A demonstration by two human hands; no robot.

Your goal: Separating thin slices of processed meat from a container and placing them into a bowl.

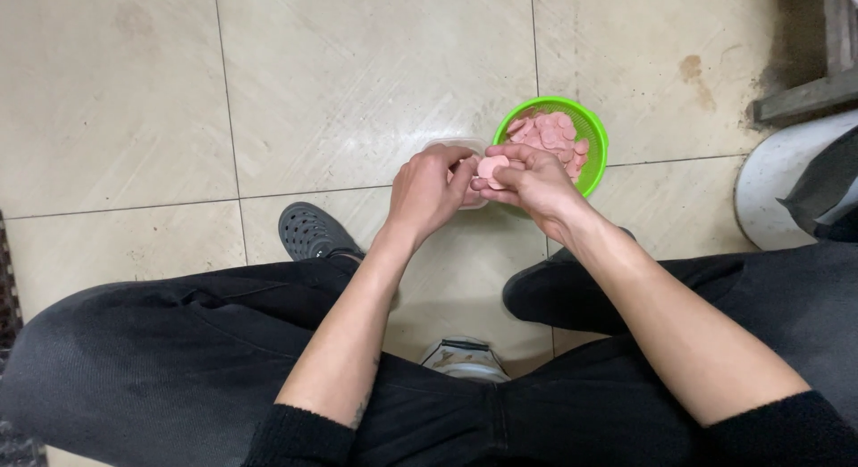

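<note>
Pink slice [491, 168] pinched between left hand [431, 192] and right hand [534, 183] (fingers curled), above green basket [596, 143].

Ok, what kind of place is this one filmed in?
Probably the floor of a kitchen or food-prep back room. The person sits low over stained beige floor tiles, both hands on a pink sausage slice, beside a green colander full of slices and a clear plastic tub.
</note>
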